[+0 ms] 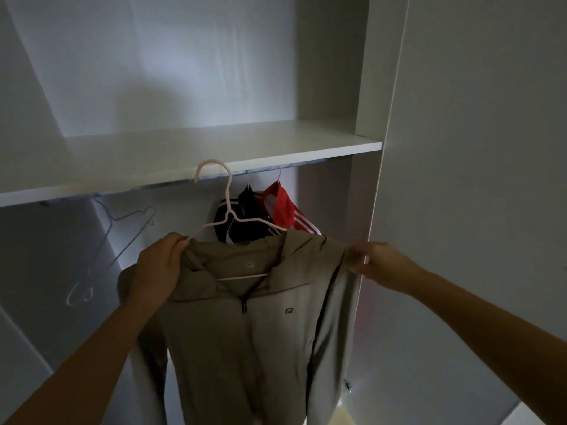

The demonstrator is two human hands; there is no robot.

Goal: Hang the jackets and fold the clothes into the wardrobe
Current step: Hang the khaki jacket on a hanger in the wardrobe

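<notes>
Head view looks up into an open wardrobe (pixel 460 148), where a khaki jacket (pixel 245 332) is held up in front of the hanging space, draped on a pink hanger (pixel 228 194). The left hand (pixel 162 262) is clenched round the jacket's left shoulder, just where the end of the hanger comes out of the cloth. The right hand (pixel 374 259) pinches the cloth of the right shoulder between thumb and fingers and pulls it out sideways. The jacket faces the camera with its front zipped, a dark zip pull (pixel 244 305) below the collar and a small logo (pixel 288 311) on the chest; its sleeves hang down on both sides. The hanger's hook rises to the front edge of the white shelf (pixel 214 154), close to the metal rail (pixel 153 187) that runs under it; whether the hook is already over the rail cannot be told. Behind the hanger a black jacket (pixel 242 228) and a red jacket (pixel 282 210) with white stripes hang from the rail, touching each other. To the left, thin wire hangers (pixel 122 231) hang bare in the dim part of the wardrobe.
</notes>
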